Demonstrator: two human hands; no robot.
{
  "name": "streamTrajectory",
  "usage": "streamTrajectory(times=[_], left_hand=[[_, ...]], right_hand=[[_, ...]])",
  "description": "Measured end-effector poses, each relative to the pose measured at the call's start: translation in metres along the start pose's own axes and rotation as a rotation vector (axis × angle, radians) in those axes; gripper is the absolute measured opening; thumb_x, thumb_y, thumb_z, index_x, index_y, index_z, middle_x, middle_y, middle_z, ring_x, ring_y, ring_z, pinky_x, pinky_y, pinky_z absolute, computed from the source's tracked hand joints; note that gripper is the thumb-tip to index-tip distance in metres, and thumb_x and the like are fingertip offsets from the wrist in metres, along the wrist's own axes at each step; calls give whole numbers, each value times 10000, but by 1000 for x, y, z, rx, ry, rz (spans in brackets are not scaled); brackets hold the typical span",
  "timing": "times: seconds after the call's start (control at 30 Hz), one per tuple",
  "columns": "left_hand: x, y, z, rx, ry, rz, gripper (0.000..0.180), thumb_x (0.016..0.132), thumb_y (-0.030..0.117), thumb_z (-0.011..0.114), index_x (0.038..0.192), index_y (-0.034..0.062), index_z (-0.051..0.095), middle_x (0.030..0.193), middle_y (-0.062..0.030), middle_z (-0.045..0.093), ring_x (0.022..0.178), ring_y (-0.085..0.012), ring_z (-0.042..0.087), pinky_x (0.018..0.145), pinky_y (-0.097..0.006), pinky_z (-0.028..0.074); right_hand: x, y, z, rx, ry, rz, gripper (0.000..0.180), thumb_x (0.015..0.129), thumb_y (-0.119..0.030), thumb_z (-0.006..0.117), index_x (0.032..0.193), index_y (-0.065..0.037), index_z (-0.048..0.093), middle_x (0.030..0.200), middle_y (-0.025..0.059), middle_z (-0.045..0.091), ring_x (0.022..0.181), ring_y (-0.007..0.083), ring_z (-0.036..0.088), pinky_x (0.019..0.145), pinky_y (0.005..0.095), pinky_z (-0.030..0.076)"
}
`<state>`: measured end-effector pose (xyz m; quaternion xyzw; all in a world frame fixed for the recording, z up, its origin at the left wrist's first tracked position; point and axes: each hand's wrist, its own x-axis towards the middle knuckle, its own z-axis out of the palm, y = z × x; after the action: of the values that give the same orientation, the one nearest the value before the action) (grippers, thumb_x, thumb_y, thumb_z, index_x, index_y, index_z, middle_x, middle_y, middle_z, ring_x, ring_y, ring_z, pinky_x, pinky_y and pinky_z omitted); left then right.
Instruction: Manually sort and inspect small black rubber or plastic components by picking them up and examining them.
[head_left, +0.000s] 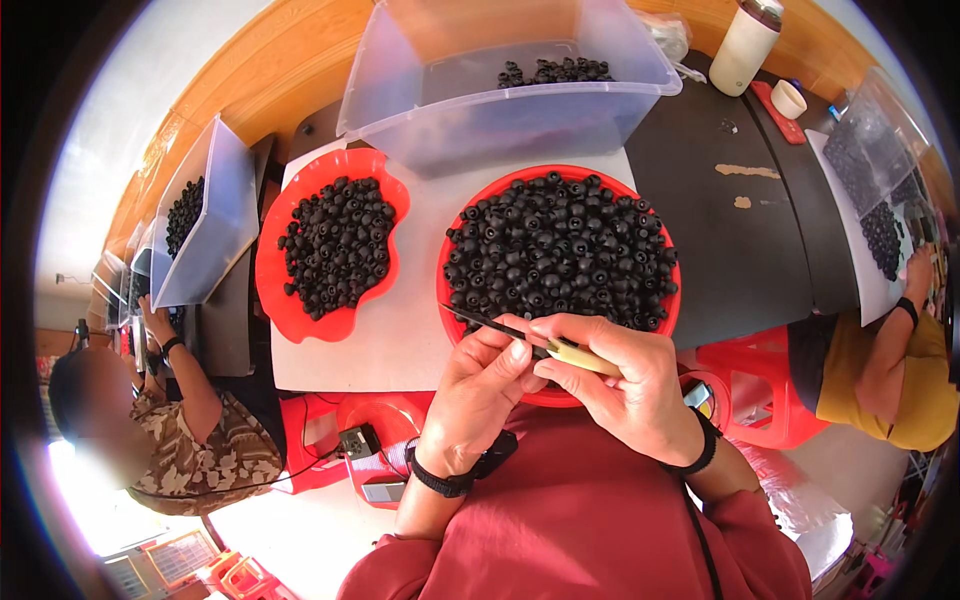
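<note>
My right hand (pixel 630 375) is closed around the pale yellow handle of a knife (pixel 585 358), whose thin dark blade points left across my left fingers. My left hand (pixel 475 395) is closed in a pinch close to the blade; a dark bit shows between the two hands, too small to name. Both hands are over the near rim of a round red basin (pixel 443 270). Small round black beads (pixel 560 245) with holes fill it. To its left, a red scalloped dish (pixel 275 265) holds more black beads (pixel 340 240).
Behind the basin stands a clear plastic bin (pixel 500 125) with some black beads (pixel 555 72). A white bottle (pixel 745 50) and a small cup (pixel 788 100) stand at the far right. Other people sit left, beside another bin (pixel 225 215), and right, in a yellow top (pixel 895 390).
</note>
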<state>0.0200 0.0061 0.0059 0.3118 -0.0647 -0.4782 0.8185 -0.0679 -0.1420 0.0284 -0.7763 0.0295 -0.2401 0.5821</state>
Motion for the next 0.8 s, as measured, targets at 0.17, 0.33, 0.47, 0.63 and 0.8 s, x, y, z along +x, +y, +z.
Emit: streamTrajectory(times=[0.17, 0.33, 0.47, 0.63, 0.8], left_hand=[[-2, 0, -3, 30, 12, 0, 142, 940, 69, 617, 1074, 22, 624, 1036, -63, 650, 843, -134, 587, 764, -265, 485], [2, 4, -3, -5, 46, -11, 147, 952, 87, 604, 1077, 14, 628, 1006, -108, 661, 798, -148, 597, 748, -264, 500], [3, 5, -6, 33, 39, 54, 150, 954, 95, 602, 1075, 7, 613, 973, -123, 665, 761, -145, 587, 732, -256, 497], [6, 0, -5, 54, -11, 147, 113, 940, 84, 618, 1037, 34, 586, 958, -120, 662, 763, -152, 591, 723, -263, 493], [6, -1, -4, 81, -28, 163, 109, 937, 86, 621, 1024, 52, 565, 954, -109, 658, 761, -145, 580, 719, -261, 482]], right_hand=[[0, -4, -1, 24, -26, 49, 288, 842, -3, 719, 1114, 30, 633, 1016, 119, 714, 879, 173, 711, 741, 251, 563], [-3, -7, -9, -7, 3, 98, 300, 834, -39, 738, 1110, 19, 637, 951, 136, 714, 826, 198, 722, 690, 268, 562], [-12, -6, -20, -81, 60, 77, 292, 840, -85, 746, 1093, 24, 650, 883, 136, 705, 753, 193, 709, 653, 273, 545], [-22, -10, -24, -277, -1, 23, 333, 801, -180, 785, 1072, -19, 677, 717, 53, 644, 551, 161, 609, 497, 278, 471], [-24, -8, -21, -442, 33, -64, 345, 781, -246, 798, 1055, -65, 691, 635, 13, 566, 492, 163, 546, 450, 295, 428]])
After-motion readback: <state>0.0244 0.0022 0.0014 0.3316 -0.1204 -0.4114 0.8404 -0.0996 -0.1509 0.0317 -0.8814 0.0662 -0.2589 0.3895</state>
